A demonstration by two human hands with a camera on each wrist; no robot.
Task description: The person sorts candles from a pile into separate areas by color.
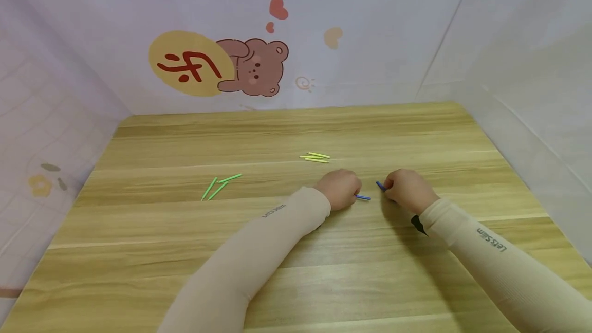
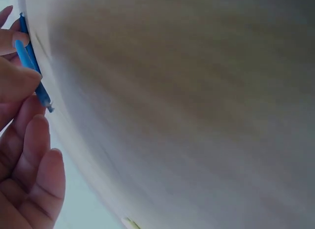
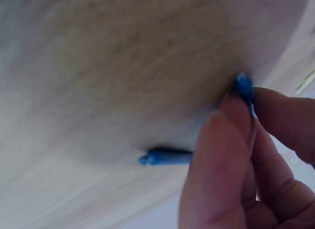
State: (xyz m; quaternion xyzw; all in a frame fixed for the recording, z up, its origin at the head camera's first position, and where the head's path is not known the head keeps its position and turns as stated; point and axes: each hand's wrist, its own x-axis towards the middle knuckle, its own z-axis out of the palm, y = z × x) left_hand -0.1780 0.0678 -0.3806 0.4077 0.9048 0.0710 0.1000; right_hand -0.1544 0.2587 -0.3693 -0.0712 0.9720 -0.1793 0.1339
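Note:
My left hand (image 1: 339,189) is low over the middle of the table and pinches a thin blue stick (image 1: 363,198), whose end pokes out to the right. Just across a small gap, my right hand (image 1: 409,189) pinches another thin blue stick (image 1: 381,186) between thumb and fingertips. Two blue sticks (image 2: 44,97) overlap by the fingertips in the left wrist view. The right wrist view shows one blue stick (image 3: 244,87) between the fingers and a second stick (image 3: 170,157) partly hidden behind a finger.
Several yellow sticks (image 1: 317,160) lie together behind my left hand. Farther left are green sticks (image 1: 218,190), spread in a loose group on the wooden table (image 1: 185,261). A printed white sheet (image 1: 370,66) stands along the back edge, with white sheets at both sides.

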